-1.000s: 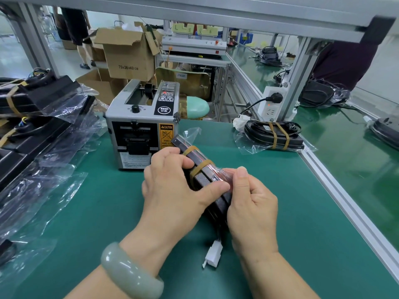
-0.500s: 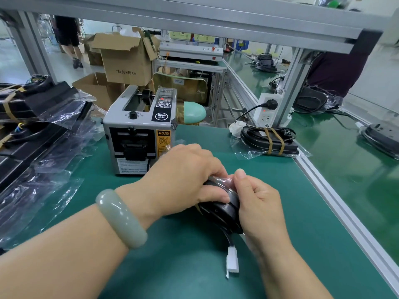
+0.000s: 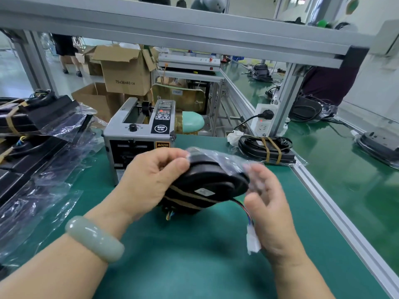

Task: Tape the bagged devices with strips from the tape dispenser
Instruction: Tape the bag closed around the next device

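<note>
Bagged device [image 3: 207, 180] is held up off the green worktop [image 3: 183, 262], dead centre, with the tape dispenser [image 3: 138, 134] just behind it at 11 o'clock. It's tilted, long axis running roughly 8 to 2 o'clock. The loose bag end flares off toward 2, and the wires with the white plug [image 3: 253, 242] dangle toward 5. Two tan tape strips [image 3: 190, 194] cross it near the 8 o'clock end. Left grip [image 3: 151, 180] is grasping that end, fingers curled over the top edge. Right grip [image 3: 269, 203] is released, fingers loose and blurry beside the bag. Another taped bundle [image 3: 267, 147] lies at 2 o'clock.
</note>
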The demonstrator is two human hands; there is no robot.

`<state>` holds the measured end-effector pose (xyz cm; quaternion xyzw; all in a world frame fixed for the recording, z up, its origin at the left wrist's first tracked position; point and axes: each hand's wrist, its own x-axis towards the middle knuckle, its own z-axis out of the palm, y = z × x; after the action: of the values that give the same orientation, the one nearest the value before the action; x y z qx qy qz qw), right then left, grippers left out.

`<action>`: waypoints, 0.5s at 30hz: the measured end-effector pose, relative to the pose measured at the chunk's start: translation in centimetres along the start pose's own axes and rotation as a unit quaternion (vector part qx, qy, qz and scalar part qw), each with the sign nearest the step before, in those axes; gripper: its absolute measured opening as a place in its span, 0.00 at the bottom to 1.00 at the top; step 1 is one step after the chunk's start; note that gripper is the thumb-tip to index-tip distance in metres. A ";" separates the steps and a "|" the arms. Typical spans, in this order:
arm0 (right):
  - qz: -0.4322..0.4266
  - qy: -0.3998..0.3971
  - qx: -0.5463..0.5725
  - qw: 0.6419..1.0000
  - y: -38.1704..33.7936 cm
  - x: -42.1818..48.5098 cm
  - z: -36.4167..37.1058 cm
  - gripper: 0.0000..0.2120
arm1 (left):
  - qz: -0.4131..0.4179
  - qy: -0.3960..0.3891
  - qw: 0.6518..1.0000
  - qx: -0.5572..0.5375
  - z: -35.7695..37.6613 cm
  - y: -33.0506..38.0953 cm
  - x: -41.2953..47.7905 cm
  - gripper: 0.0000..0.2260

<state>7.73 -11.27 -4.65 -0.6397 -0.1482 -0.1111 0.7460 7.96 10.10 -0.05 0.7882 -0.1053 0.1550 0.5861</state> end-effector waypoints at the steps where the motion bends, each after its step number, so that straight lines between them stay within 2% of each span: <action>1: 0.013 -0.052 0.017 0.998 0.0 0.0 0.1 0.38 | -0.034 -0.001 0.996 -0.081 0.1 -0.4 -0.3 0.10; 2: 0.015 -0.089 0.025 0.996 -0.1 0.0 0.3 0.38 | -0.066 -0.007 0.988 -0.141 0.2 -1.0 -0.6 0.13; 3: 0.009 -0.093 0.016 0.995 0.0 -0.1 0.3 0.36 | -0.091 -0.022 0.979 -0.182 0.3 -1.4 -0.9 0.15; 5: -0.011 -0.053 -0.007 0.998 -0.1 -0.2 0.6 0.28 | -0.103 -0.056 0.968 -0.221 0.1 -1.7 -1.5 0.20; 7: -0.044 -0.030 -0.028 0.998 -0.1 -0.4 1.0 0.22 | -0.068 -0.087 0.969 -0.220 -0.6 -1.5 -1.7 0.35; 8: -0.063 -0.033 -0.040 0.997 -0.1 -0.4 1.3 0.21 | -0.030 -0.099 0.978 -0.181 -0.9 -0.9 -1.6 0.41; 9: -0.079 -0.038 -0.051 0.995 -0.1 -0.5 1.6 0.21 | 0.009 -0.106 0.987 -0.124 -1.0 -0.3 -1.4 0.40; 11: -0.083 -0.041 -0.055 0.994 -0.3 -0.7 1.9 0.21 | 0.066 -0.083 0.993 -0.059 -0.8 1.0 -1.1 0.27; 13: -0.078 -0.045 -0.056 0.994 -0.4 -0.7 2.0 0.21 | 0.050 -0.039 0.996 -0.067 -0.4 2.3 -0.5 0.09; 14: -0.080 -0.050 -0.062 0.994 -0.6 -0.9 2.1 0.23 | 0.030 -0.018 0.997 -0.063 -0.2 2.5 -0.1 0.05; 15: -0.087 -0.056 -0.073 0.992 -0.7 -1.1 2.2 0.26 | 0.002 0.001 0.999 -0.052 0.1 2.9 0.4 0.06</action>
<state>6.33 -9.25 -4.10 -0.6822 -0.2366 -0.1497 0.6754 7.32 9.15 2.65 0.7564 -0.1147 0.1513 0.6260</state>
